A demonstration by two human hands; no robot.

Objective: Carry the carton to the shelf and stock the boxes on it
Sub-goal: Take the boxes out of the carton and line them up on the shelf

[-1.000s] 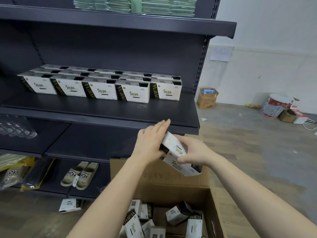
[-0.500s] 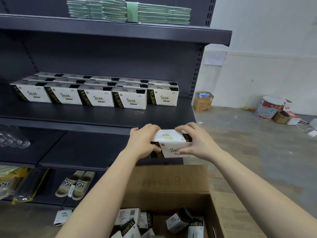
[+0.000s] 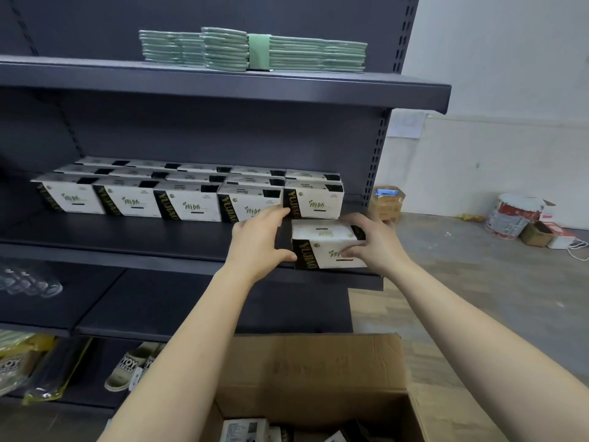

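Slippers [image 3: 132,371] lie toward the left end of the lowest shelf [image 3: 92,400]. Above them, on the middle shelf [image 3: 127,234], stocked boxes [image 3: 188,202] stand in three rows running from near its left end to its right end, set back toward the rear edge. Over these, green packs [image 3: 287,54] are stacked on the top shelf [image 3: 223,87].

Right of centre we find the left grip [image 3: 256,244] wide. Its fingers reach nearly straight toward the front row, and only its thumb touches the black left side of the box [image 3: 318,239]. That box sits upright at the front right corner of the middle shelf, just in front of the last box of the front row. Whether its whole base rests on the shelf we cannot tell. The right grip [image 3: 373,247] holds the box, fingers curled over its top right corner and thumb on its front face.

Below both arms the carton [image 3: 312,371] stands open, with loose boxes [image 3: 243,429] inside. Farther right, on the floor, are a small cardboard box [image 3: 387,204] and a paint bucket [image 3: 510,218] by the wall.
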